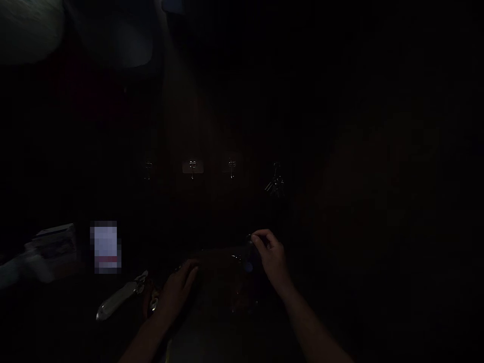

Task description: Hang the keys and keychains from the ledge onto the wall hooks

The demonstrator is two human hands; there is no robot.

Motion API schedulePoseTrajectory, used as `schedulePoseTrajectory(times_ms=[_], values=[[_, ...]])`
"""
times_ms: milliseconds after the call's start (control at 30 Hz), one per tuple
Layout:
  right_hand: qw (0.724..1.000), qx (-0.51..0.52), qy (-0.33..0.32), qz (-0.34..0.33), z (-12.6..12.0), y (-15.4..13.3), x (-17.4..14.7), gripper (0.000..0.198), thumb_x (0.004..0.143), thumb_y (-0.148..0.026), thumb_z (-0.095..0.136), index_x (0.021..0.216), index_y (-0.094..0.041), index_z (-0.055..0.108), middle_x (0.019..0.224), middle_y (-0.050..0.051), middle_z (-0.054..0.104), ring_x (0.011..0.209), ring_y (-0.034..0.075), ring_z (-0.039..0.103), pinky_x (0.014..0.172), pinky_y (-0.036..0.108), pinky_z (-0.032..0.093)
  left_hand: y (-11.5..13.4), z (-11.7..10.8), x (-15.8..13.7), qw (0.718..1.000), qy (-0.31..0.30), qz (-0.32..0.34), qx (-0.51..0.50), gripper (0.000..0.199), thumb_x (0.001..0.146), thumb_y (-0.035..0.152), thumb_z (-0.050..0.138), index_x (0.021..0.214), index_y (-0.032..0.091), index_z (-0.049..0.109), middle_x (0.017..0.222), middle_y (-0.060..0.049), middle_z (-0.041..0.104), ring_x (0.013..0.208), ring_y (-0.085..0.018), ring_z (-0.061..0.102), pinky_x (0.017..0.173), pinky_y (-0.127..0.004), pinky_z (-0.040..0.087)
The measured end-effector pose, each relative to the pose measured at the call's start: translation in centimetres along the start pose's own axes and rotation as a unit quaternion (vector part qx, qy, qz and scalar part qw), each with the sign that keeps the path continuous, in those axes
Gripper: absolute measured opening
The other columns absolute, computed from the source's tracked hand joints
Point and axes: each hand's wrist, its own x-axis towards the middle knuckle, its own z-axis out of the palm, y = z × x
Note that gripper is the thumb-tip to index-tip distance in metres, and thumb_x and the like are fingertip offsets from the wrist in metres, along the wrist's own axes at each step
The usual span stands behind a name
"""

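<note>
The scene is very dark. My right hand [270,252] is raised, thumb and forefinger pinched together at a small dark object whose kind I cannot make out. Just below that pinch there are faint glints and a dim bluish round spot [248,267]. My left hand [179,285] lies low on the dark surface, fingers stretched forward and apart from the thumb, with nothing visible in it. Left of its wrist is a small shiny metal piece [154,302] beside something reddish. A pale-handled tool [119,301] with a metal end lies farther left.
A row of metal hooks [192,165] runs across the back, and a bunch of keys [276,185] hangs from the rightmost. At left are a box [56,242] and a blurred-out bright screen [106,247]. Large pale shapes [30,30] fill the upper left.
</note>
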Motion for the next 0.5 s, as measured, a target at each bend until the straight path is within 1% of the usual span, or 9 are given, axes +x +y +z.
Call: schedulePoseTrajectory(times_ms=[167,333,433,500], values=[[0.996,0.014,0.078,-0.036,-2.1,-2.2,3.7,0.021,0.072,-0.041,0.059,0.074,-0.019,0.059,0.067,-0.001,0.058,0.065,0.015,0.054,0.061,0.025,0.043,-0.1,0.1,0.0,1.000,-0.003,0.002,0.011,0.022,0.085,0.036,0.043,0.100,0.027,0.057,0.096,0.000,0.070,0.090,-0.021,0.066,0.079,-0.030,0.048],[0.982,0.042,0.165,-0.076,-3.8,-3.8,7.7,0.021,0.069,-0.039,0.061,0.073,-0.018,0.059,0.066,-0.003,0.056,0.062,0.012,0.051,0.059,0.024,0.041,-1.0,0.5,0.2,0.999,-0.015,0.020,0.024,0.024,0.085,0.035,0.041,0.102,0.027,0.056,0.099,0.000,0.070,0.092,-0.020,0.065,0.079,-0.029,0.048],[0.975,0.050,0.195,-0.097,-4.3,-4.7,9.8,0.019,0.066,-0.037,0.063,0.069,-0.018,0.059,0.062,-0.004,0.055,0.059,0.011,0.049,0.057,0.023,0.040,-1.3,0.6,0.3,0.999,-0.024,0.018,0.036,0.026,0.086,0.035,0.039,0.103,0.027,0.056,0.100,0.000,0.070,0.093,-0.020,0.065,0.079,-0.028,0.048],[0.973,0.058,0.201,-0.093,-4.4,-5.5,11.1,0.019,0.064,-0.035,0.064,0.067,-0.018,0.058,0.058,-0.005,0.054,0.055,0.011,0.049,0.053,0.023,0.040,-1.4,0.6,0.4,0.999,-0.027,0.017,0.042,0.026,0.086,0.035,0.038,0.103,0.027,0.056,0.100,0.000,0.070,0.093,-0.019,0.065,0.079,-0.028,0.048]])
